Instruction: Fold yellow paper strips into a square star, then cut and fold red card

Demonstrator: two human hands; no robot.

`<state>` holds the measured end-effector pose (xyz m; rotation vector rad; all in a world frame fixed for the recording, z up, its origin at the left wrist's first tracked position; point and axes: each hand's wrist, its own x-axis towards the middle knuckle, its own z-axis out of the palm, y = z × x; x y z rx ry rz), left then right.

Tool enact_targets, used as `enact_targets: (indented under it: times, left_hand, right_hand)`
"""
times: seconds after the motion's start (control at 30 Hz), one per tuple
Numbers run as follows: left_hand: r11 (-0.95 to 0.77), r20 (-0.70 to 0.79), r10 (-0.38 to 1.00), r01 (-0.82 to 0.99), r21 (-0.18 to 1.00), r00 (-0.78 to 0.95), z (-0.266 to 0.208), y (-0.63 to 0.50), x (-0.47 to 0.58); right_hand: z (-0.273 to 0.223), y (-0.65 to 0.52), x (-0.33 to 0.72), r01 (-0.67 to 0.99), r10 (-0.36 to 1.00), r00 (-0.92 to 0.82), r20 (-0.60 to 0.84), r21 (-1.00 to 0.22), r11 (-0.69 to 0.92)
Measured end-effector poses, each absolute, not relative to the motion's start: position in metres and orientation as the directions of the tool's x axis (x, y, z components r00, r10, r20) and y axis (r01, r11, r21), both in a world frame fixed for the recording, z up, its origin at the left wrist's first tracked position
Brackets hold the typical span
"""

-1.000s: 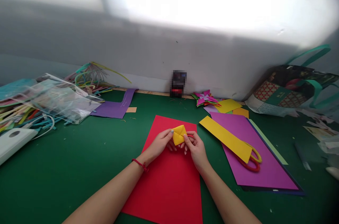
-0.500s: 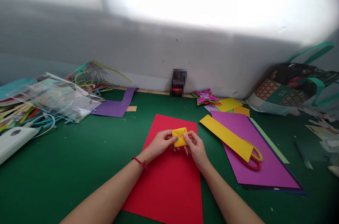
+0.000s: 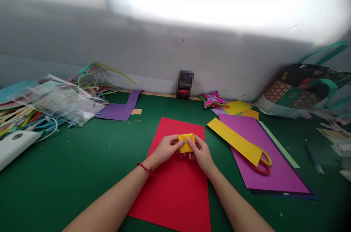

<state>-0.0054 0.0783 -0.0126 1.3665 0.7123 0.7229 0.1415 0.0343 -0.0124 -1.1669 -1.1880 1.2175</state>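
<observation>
A small folded square of yellow paper (image 3: pixel 186 148) is held between both hands above a red sheet (image 3: pixel 175 195). My left hand (image 3: pixel 166 148) grips its left edge, thumb on the front face and fingers behind. On the opposite side my right hand (image 3: pixel 202 153) pinches the square, its thumb lying across the middle of the front. Creases run from the upper corners toward the centre. The fingertips behind the paper are partly hidden.
On the right, a yellow strip (image 3: pixel 236 141) partly covers scissors (image 3: pixel 263 168) on purple sheets (image 3: pixel 279 181). Folded paper pieces (image 3: pixel 214 99) lie behind. A patterned bag (image 3: pixel 293 91) stands far right; coloured strips, a plastic bag (image 3: pixel 79 106) and a white device (image 3: pixel 19 146) sit left.
My right thumb has slid slightly left and inward across the yellow square. The square has levelled out a little; my left hand keeps nearly the same hold.
</observation>
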Motion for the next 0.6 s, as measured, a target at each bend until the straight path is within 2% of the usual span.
enact_targets:
  times: [0.13,0.4,0.6]
  left_hand:
    - [0.097,-0.015,0.799,-0.105,0.99,0.601,-0.009,0.0774,-0.0039]
    - [0.062,-0.024,0.785,-0.04,0.997,0.619,-0.0082,0.0803,-0.0084]
    - [0.149,-0.028,0.776,-0.141,0.979,0.63,-0.0069,0.0804,-0.0082]
  right_hand:
    - [-0.0132,0.0353,0.142,-0.072,1.0,-0.027,-0.005,-0.997,-0.007]
    - [-0.0126,0.0342,0.1426,-0.092,1.0,-0.003,-0.014,-0.996,-0.014]
    - [-0.0109,0.0354,0.1483,-0.173,0.997,0.036,-0.066,-0.983,-0.059]
